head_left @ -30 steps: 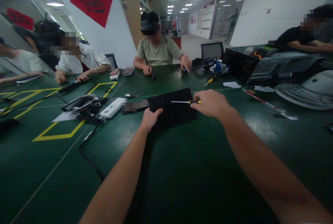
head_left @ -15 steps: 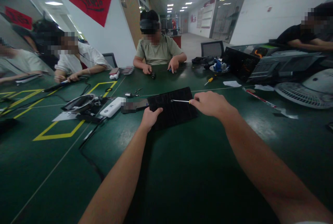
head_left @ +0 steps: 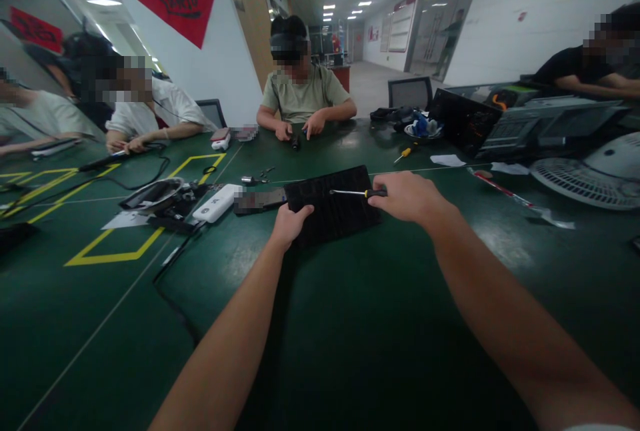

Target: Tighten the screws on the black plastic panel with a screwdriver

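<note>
My left hand (head_left: 291,224) grips the left edge of a flat black rectangular panel (head_left: 345,221), thumb lying on its face. The panel is tilted up toward me above the green table; its dark surface detail is hard to make out. In my right hand (head_left: 413,197) is a screwdriver (head_left: 350,193) with a yellow-and-black handle and a slim metal shaft. The shaft points left across the panel, and its tip meets the panel near the middle of the upper part. Fingers of my right hand close round the handle.
Left of the panel lie a phone-like device (head_left: 260,201), a white power-bank-like box (head_left: 218,203) and a cabled headset-like device (head_left: 163,197). Another yellow screwdriver (head_left: 404,153) lies beyond my right hand. A white fan (head_left: 595,171) and computer case (head_left: 540,127) stand right. Several people sit around the green table (head_left: 360,324).
My right hand has shifted its hold on the screwdriver, so more of the handle shows. The panel and my left hand stay almost still. Across the table, a person's hand moved left.
</note>
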Tool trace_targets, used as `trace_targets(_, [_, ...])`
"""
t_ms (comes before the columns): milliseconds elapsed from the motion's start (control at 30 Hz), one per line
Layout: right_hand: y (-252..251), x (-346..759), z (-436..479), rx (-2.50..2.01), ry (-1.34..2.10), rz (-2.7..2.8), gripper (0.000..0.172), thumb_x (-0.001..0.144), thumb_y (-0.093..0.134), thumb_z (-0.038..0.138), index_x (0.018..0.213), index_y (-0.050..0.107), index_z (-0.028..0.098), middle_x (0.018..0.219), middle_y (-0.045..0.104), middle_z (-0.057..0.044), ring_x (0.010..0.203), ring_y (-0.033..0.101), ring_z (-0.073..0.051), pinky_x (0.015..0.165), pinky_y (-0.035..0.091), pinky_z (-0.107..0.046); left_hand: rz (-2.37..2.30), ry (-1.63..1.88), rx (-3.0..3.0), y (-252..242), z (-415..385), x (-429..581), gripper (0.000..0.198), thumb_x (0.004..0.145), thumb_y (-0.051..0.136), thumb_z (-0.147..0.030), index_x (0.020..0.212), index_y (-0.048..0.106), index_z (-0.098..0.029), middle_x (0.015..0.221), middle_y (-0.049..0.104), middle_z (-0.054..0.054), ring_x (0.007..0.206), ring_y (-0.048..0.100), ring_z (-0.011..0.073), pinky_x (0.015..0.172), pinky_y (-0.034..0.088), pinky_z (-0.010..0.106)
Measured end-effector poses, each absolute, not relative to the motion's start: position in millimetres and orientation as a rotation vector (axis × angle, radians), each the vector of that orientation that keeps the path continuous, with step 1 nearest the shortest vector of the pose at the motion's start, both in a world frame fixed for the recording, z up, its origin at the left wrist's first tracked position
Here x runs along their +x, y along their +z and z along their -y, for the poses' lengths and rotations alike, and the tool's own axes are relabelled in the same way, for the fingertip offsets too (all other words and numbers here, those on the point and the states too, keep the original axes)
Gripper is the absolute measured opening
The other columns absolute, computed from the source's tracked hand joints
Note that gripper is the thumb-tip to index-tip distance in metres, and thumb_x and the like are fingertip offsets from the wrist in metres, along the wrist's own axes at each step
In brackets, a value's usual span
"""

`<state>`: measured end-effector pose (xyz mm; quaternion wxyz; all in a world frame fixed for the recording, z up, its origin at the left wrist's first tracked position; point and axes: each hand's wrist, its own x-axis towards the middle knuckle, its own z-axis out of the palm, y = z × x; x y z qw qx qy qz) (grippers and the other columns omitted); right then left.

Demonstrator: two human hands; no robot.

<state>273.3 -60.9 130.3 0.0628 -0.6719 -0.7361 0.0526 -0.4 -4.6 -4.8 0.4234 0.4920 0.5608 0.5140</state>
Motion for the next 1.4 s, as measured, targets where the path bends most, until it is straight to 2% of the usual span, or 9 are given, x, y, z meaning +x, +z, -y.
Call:
trace_targets(300, [131.2,274.3,60.7,-2.014,0.181,2.267,0.025,0.089,0.064,0.046,0.100,0.076,0.027,0.107,0.076,-0.009,0.100,0.068,-0.032,0.074,0.048,-0.042,-1.410,1.288,1.211,-4.5,4.5,-1.4,0.039,0.058,0.088,-0.039,0.089,0.078,-0.016,0.089,0.080,0.008,0.090,0.076,0.0305,0.087,0.060,0.042])
trace_targets(600, [130.7,277.6,59.0,-1.960,0.120,2.234,0.032,0.091,0.062,0.049,0.109,0.077,0.027,0.105,0.077,-0.010,0.098,0.069,-0.032,0.074,0.049,-0.041,-1.440,1.274,1.251,-6.9,2.0,-2.4,0.039,0.061,0.086,-0.040,0.089,0.078,-0.015,0.088,0.080,0.007,0.085,0.075,0.0271,0.081,0.060,0.039])
trace_targets(1000, [130.8,275.0,58.4,-1.982,0.170,2.234,0.031,0.091,0.064,0.048,0.107,0.079,0.026,0.105,0.077,-0.011,0.099,0.069,-0.033,0.077,0.050,-0.043,-1.432,1.276,1.251,-6.6,2.8,-2.5,0.038,0.061,0.085,-0.041,0.089,0.078,-0.015,0.089,0.080,0.007,0.085,0.075,0.0278,0.080,0.060,0.039])
trace_targets(1400, [130.3,272.6,58.0,-2.029,0.195,2.243,0.042,0.095,0.053,0.053,0.115,0.080,0.027,0.112,0.076,-0.013,0.104,0.068,-0.034,0.079,0.051,-0.046,-1.421,1.281,1.240,-3.4,5.0,-0.9,0.036,0.061,0.086,-0.040,0.087,0.078,-0.016,0.088,0.080,0.008,0.085,0.075,0.0281,0.084,0.059,0.041])
